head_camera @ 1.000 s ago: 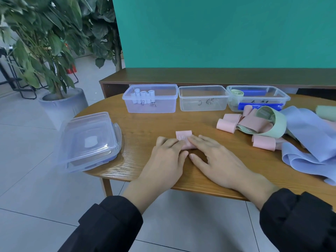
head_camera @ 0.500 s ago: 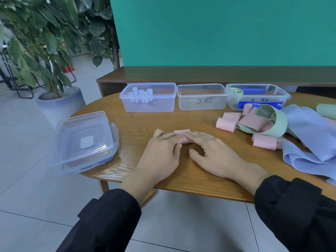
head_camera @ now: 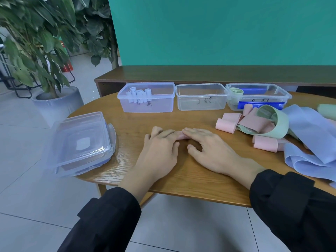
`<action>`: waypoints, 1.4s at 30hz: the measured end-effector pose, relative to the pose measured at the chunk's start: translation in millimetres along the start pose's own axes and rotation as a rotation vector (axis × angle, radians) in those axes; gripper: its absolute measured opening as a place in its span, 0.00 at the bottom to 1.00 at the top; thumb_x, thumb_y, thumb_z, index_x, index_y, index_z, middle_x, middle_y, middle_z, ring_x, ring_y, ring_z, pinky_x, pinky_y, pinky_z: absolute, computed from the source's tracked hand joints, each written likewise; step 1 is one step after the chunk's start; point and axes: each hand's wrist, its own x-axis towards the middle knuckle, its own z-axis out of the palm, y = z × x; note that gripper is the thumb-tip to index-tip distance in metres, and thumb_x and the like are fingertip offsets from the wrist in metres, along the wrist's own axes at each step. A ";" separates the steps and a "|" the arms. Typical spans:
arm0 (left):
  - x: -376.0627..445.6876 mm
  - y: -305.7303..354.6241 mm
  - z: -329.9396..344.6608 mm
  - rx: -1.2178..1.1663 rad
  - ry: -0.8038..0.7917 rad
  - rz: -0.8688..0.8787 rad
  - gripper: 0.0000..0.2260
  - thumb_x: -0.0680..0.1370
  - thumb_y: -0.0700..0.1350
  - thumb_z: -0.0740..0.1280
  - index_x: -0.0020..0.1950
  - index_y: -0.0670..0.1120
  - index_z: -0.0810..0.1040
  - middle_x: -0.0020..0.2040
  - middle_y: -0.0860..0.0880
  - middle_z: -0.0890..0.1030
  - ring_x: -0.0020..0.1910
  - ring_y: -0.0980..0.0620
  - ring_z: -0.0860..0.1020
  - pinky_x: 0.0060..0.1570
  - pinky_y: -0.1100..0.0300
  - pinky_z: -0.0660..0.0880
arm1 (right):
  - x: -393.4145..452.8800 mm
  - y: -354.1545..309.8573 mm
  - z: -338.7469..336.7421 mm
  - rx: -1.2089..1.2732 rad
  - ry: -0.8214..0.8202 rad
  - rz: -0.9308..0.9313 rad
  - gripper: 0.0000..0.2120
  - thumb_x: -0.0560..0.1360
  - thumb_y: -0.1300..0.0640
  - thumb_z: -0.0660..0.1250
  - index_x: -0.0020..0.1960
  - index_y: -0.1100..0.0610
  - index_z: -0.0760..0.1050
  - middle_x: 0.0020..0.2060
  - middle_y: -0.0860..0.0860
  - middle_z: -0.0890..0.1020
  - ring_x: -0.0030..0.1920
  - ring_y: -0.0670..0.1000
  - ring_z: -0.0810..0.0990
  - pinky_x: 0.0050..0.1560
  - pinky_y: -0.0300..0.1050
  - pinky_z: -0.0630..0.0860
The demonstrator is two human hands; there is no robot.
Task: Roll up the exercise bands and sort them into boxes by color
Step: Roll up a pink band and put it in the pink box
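Both hands, left hand [head_camera: 160, 148] and right hand [head_camera: 209, 148], are lying flat with fingers straight, pressing the small pink rolled exercise band [head_camera: 181, 136] onto the round wooden surface [head_camera: 181, 171], near three clear plastic boxes [head_camera: 201, 97].

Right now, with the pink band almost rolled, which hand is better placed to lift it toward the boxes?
Probably the right hand. Its fingers lie across the pink roll, and the empty middle box stands just beyond it. The left hand only covers the roll's left end.
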 end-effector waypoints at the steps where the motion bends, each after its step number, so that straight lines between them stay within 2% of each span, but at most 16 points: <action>1: 1.3 0.3 -0.4 0.017 -0.042 -0.031 0.18 0.82 0.47 0.63 0.72 0.57 0.72 0.67 0.60 0.77 0.60 0.49 0.67 0.55 0.49 0.68 | 2.7 0.8 0.9 -0.002 -0.010 0.005 0.26 0.81 0.52 0.61 0.78 0.46 0.65 0.76 0.41 0.67 0.77 0.43 0.60 0.73 0.28 0.49; 3: 4.0 -0.3 1.9 0.074 -0.144 -0.101 0.21 0.85 0.52 0.58 0.78 0.55 0.65 0.75 0.60 0.70 0.66 0.49 0.64 0.60 0.49 0.65 | 5.2 1.5 2.4 -0.017 -0.026 0.008 0.27 0.81 0.50 0.60 0.80 0.46 0.62 0.78 0.41 0.65 0.78 0.43 0.58 0.76 0.37 0.54; 6: 6.0 -0.4 2.4 0.090 -0.222 -0.147 0.24 0.85 0.56 0.54 0.82 0.54 0.57 0.80 0.59 0.62 0.70 0.48 0.61 0.64 0.48 0.61 | 4.3 0.4 1.4 0.016 0.032 -0.045 0.24 0.81 0.52 0.62 0.77 0.46 0.67 0.75 0.42 0.69 0.77 0.42 0.61 0.76 0.36 0.55; 9: 7.8 1.4 0.4 0.087 -0.273 -0.173 0.26 0.85 0.57 0.52 0.83 0.53 0.53 0.82 0.57 0.57 0.73 0.46 0.59 0.67 0.47 0.58 | 3.9 0.8 1.0 0.048 0.042 -0.079 0.21 0.80 0.54 0.63 0.72 0.42 0.72 0.72 0.43 0.73 0.75 0.40 0.64 0.76 0.40 0.60; 12: 8.3 2.4 0.5 0.074 -0.258 -0.205 0.28 0.85 0.56 0.53 0.83 0.51 0.51 0.83 0.55 0.56 0.74 0.46 0.58 0.68 0.46 0.59 | 10.7 3.4 3.2 0.041 0.027 -0.090 0.22 0.79 0.55 0.63 0.72 0.39 0.71 0.72 0.41 0.73 0.75 0.38 0.63 0.72 0.30 0.56; 14: 7.7 1.8 0.7 0.054 -0.220 -0.228 0.28 0.85 0.55 0.55 0.83 0.49 0.51 0.83 0.53 0.56 0.73 0.46 0.59 0.68 0.46 0.60 | 18.1 6.4 6.4 0.017 0.029 -0.057 0.23 0.80 0.54 0.63 0.74 0.42 0.69 0.73 0.42 0.72 0.74 0.42 0.65 0.70 0.28 0.53; 17: 7.6 1.0 1.0 0.047 -0.179 -0.253 0.27 0.85 0.52 0.57 0.83 0.49 0.53 0.82 0.52 0.57 0.73 0.46 0.59 0.67 0.47 0.62 | 31.7 11.9 10.7 -0.007 0.036 -0.018 0.22 0.82 0.54 0.63 0.75 0.50 0.69 0.72 0.46 0.74 0.73 0.48 0.69 0.69 0.33 0.58; 21: 7.7 -0.4 1.5 0.023 -0.154 -0.247 0.25 0.85 0.50 0.58 0.81 0.49 0.58 0.82 0.51 0.60 0.73 0.45 0.61 0.66 0.46 0.64 | 49.4 13.8 12.0 0.025 0.043 -0.014 0.17 0.83 0.56 0.62 0.71 0.53 0.74 0.65 0.49 0.80 0.66 0.52 0.75 0.65 0.43 0.67; 25: 8.6 -1.8 2.0 -0.006 -0.117 -0.229 0.23 0.84 0.48 0.59 0.80 0.50 0.62 0.80 0.52 0.64 0.71 0.45 0.64 0.65 0.46 0.67 | 54.2 15.2 13.0 0.050 0.098 -0.042 0.13 0.82 0.60 0.63 0.66 0.56 0.79 0.57 0.52 0.83 0.59 0.53 0.78 0.62 0.46 0.72; 30: 10.8 -5.8 2.8 -0.111 0.012 -0.191 0.20 0.84 0.45 0.62 0.76 0.48 0.69 0.75 0.49 0.72 0.70 0.44 0.68 0.65 0.45 0.70 | 46.9 12.0 13.8 0.059 0.156 -0.182 0.13 0.81 0.64 0.65 0.63 0.58 0.80 0.56 0.51 0.84 0.57 0.53 0.80 0.62 0.46 0.73; 32: 10.8 -7.7 3.1 -0.168 0.064 -0.181 0.19 0.83 0.44 0.65 0.74 0.47 0.73 0.72 0.47 0.76 0.70 0.45 0.71 0.67 0.51 0.69 | 43.4 8.4 13.9 0.055 0.177 -0.272 0.10 0.80 0.65 0.66 0.60 0.59 0.81 0.53 0.51 0.85 0.54 0.52 0.79 0.60 0.43 0.72; 33: 10.7 -8.5 1.9 -0.193 0.071 -0.184 0.18 0.82 0.44 0.66 0.73 0.47 0.74 0.69 0.47 0.78 0.69 0.46 0.73 0.66 0.59 0.68 | 41.7 6.7 13.9 0.063 0.185 -0.304 0.09 0.80 0.65 0.66 0.59 0.60 0.81 0.52 0.51 0.85 0.53 0.51 0.79 0.59 0.41 0.71; 35: 10.8 -8.8 -1.6 -0.268 0.077 -0.206 0.17 0.81 0.43 0.69 0.70 0.47 0.77 0.62 0.48 0.82 0.61 0.50 0.78 0.56 0.74 0.65 | 38.4 3.7 13.3 0.091 0.185 -0.326 0.11 0.81 0.64 0.66 0.61 0.58 0.80 0.53 0.49 0.84 0.54 0.48 0.78 0.60 0.36 0.70; 36: 10.9 -8.1 -4.2 -0.327 0.090 -0.229 0.16 0.80 0.42 0.70 0.68 0.47 0.79 0.58 0.51 0.84 0.57 0.53 0.80 0.53 0.77 0.66 | 37.1 3.1 12.7 0.112 0.179 -0.314 0.12 0.80 0.63 0.66 0.63 0.57 0.79 0.54 0.47 0.83 0.55 0.46 0.78 0.59 0.34 0.69; 39: 8.3 -4.9 -11.2 -0.479 0.133 -0.315 0.13 0.78 0.42 0.73 0.62 0.49 0.83 0.50 0.58 0.84 0.50 0.62 0.80 0.51 0.79 0.69 | 33.8 1.0 8.2 0.333 0.165 -0.181 0.13 0.78 0.62 0.70 0.61 0.53 0.80 0.54 0.41 0.83 0.55 0.41 0.80 0.59 0.34 0.73; 42: 4.8 -5.6 -14.7 -0.614 0.159 -0.345 0.10 0.78 0.42 0.73 0.59 0.50 0.84 0.47 0.59 0.85 0.48 0.62 0.82 0.53 0.70 0.76 | 33.7 -2.5 -1.0 0.720 0.118 0.002 0.13 0.75 0.60 0.75 0.58 0.52 0.81 0.52 0.46 0.86 0.55 0.44 0.83 0.57 0.38 0.77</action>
